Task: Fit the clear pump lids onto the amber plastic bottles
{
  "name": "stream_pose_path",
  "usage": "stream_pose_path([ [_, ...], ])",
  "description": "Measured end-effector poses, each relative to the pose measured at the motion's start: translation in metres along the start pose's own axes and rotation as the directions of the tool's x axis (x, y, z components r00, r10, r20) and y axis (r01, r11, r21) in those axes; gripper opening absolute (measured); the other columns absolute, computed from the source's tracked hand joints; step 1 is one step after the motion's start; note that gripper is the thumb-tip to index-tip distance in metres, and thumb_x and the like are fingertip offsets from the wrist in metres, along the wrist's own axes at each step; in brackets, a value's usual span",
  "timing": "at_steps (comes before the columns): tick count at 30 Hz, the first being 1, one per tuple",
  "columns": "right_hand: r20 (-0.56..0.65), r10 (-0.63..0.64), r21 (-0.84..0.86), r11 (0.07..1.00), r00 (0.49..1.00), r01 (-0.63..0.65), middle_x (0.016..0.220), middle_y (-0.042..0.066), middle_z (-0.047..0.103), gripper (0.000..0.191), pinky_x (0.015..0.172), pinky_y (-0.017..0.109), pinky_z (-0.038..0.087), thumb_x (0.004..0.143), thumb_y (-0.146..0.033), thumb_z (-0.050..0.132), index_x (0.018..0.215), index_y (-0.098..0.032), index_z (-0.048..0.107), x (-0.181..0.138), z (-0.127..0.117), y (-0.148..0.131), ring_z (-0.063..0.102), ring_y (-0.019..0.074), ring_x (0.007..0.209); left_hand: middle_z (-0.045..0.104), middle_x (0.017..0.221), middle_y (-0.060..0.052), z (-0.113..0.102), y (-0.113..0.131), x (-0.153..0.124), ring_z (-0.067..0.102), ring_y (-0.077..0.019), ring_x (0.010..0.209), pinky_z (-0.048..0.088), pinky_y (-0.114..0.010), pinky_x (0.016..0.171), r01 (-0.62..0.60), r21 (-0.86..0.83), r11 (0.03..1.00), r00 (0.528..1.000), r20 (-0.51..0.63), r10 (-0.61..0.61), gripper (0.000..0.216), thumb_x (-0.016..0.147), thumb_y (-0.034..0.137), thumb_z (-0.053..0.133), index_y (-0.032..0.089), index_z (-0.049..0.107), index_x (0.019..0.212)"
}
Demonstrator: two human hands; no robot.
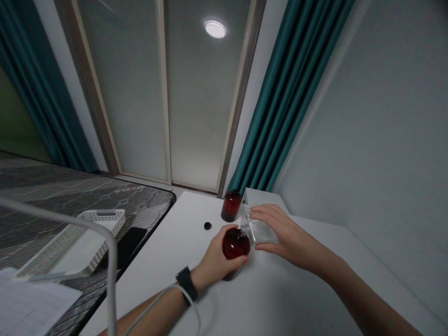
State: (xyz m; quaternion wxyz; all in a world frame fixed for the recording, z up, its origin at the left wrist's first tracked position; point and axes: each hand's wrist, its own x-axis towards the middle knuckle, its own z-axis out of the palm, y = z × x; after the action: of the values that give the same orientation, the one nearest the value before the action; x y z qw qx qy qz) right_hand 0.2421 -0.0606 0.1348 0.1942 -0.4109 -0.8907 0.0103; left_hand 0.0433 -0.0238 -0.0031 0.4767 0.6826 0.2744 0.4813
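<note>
Near the middle of the white desk (pixel 164 275), the left hand (pixel 217 262) is curled around a dark red bottle (pixel 235 246), thumb on the near side and fingers on the far side; whether its base touches the desktop, I cannot tell. Just to the right, the right hand (pixel 287 239) grips a clear bottle (pixel 263 231) between thumb and fingers, tipped sideways with its neck toward the red bottle's mouth; I cannot make out whether the 2 touch. Close to the far edge stands a second red bottle (pixel 231 207), upright, with a small black cap (pixel 207 226) lying to its left. A white box (pixel 264 198) sits by the far edge, to the right of that bottle. The left wrist wears a black watch (pixel 186 283), and a pale cable (pixel 111 275) crosses the view. Beyond the left edge, a grey patterned surface (pixel 140 193) carries a white basket (pixel 105 247) and papers (pixel 35 303).
</note>
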Motion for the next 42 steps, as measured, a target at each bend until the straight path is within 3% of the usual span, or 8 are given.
stream_pose_path([
  [26, -0.045, -0.046, -0.058, 0.997, 0.998, 0.043, 0.133, 0.013, 0.06, 0.06, 0.104, 0.053, 0.049, 0.082, -0.028, 0.075, 0.137, -0.025, 0.05, 0.0015, -0.0025, -0.0001, 0.053, 0.0305, 0.127, 0.062, 0.124, -0.011, -0.0011, 0.0003, -0.0001, 0.06, -0.0284, 0.115, 0.045, -0.045, 0.106, 0.006, -0.001, 1.0, 1.0, -0.002, -0.006, 0.066, 0.066, 0.02, 0.078, 0.019, 0.05, 0.126],
  [42, -0.036, -0.072, -0.078, 0.995, 0.997, 0.069, 0.135, 0.013, 0.057, 0.057, 0.108, 0.054, 0.045, 0.086, -0.032, 0.071, 0.136, -0.024, 0.047, 0.0009, -0.0046, 0.0015, 0.05, 0.03, 0.13, 0.061, 0.124, -0.011, -0.0006, -0.0001, -0.0002, 0.06, -0.0278, 0.114, 0.045, -0.045, 0.104, 0.002, -0.01, 1.0, 1.0, -0.003, -0.002, 0.065, 0.067, 0.019, 0.077, 0.019, 0.05, 0.126],
])
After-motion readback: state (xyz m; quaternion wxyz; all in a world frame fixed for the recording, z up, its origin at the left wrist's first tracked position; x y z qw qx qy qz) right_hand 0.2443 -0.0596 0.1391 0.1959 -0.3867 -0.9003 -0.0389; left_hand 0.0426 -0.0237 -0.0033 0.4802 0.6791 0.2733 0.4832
